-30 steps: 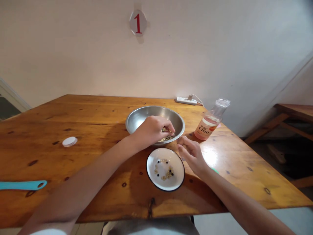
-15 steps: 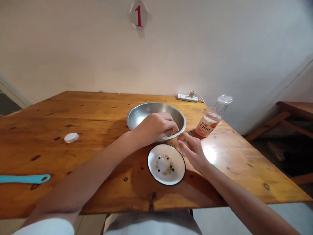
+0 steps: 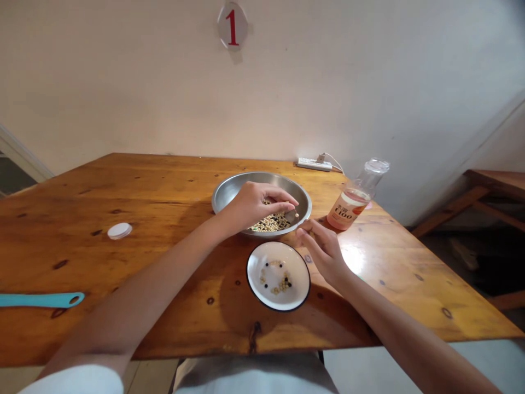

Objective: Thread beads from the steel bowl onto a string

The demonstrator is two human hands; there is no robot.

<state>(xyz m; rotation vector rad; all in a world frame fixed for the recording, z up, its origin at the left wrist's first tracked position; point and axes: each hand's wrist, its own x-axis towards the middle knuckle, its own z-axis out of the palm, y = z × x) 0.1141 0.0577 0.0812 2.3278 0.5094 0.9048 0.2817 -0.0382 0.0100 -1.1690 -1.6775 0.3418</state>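
A steel bowl (image 3: 219,205) holds many small cream, black and green beads (image 3: 270,222). Above its right side, my left hand (image 3: 262,203) is closed in a pinch on a thin strand. A small pale bead (image 3: 297,215) hangs on that strand just below the fingertips. My right hand (image 3: 322,246) is beside the bowl's near right rim, thumb and forefinger pinched at the strand's lower end; the exact grip is too small to make out. Close in front is a white dark-rimmed dish (image 3: 262,298) with pale and black beads in a rough ring.
A bottle of pink drink (image 3: 346,208) with a clear cup-like top stands to the right. Behind is a power strip (image 3: 314,164) by the wall. On the left lie a white lid (image 3: 119,230) and a turquoise handle (image 3: 41,300). The wooden table (image 3: 172,328) ends close in front.
My left hand has lifted and turned slightly, uncovering the beads in the bowl. A bead on the strand now shows between the hands. My right hand has barely moved.
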